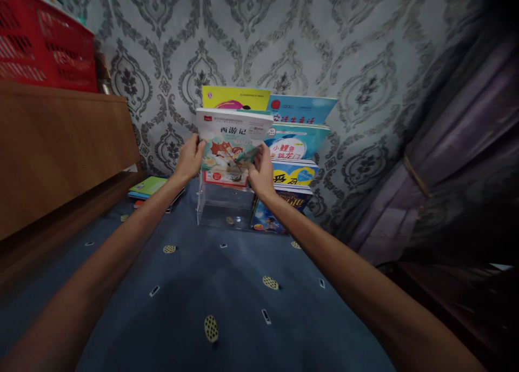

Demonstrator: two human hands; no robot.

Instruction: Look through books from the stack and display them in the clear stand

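A white picture-covered book (231,145) is held upright between both hands at the left side of a clear acrylic book rack (217,212). My left hand (191,157) grips its left edge, and my right hand (261,172) grips its lower right edge. Behind it rises a yellow book (235,96). In the rack's right column stand a blue book (304,108), a teal book (300,142), a yellow-and-blue book (295,173) and a dark blue book (270,218), stepped from back to front. The lower left tier shows bare clear plastic.
The rack rests on a dark blue patterned cloth (186,296) against a papered wall. At left, a small book stack (150,187) lies near a wooden cabinet (65,150) with a red basket (48,47) on top. A tied curtain (389,199) hangs at right.
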